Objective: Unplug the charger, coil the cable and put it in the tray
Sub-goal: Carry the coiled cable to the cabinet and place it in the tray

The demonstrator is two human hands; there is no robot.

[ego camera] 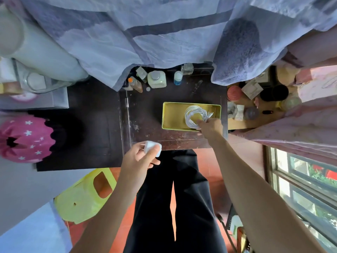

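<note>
Charger [152, 148]: white plug block, pinched in the left hand [140, 158] between thumb and curled fingers, prongs pointed left. It is held above the near edge of the table [145, 125], well apart from the tray.

Cable [196, 115]: white, wound into a loose ring, placed inside the gold tray [171, 115], in its right half. Connector ends are seen sticking out at the coil's right side. The coil's near edge is gripped by the right hand [209, 127], fingers curled onto the loops. Whether the coil is fully rested on the tray floor cannot be told.

The tray is set flat on the dark, scuffed table, right of centre; the left half of its floor is bare. Bottles [156, 79] are lined along the table's far edge, under a hanging blue-grey cloth [164, 33]. A yellow plastic stool [85, 196] is seen on the floor beside the left forearm. A window [310, 189] is seen at far right.
</note>
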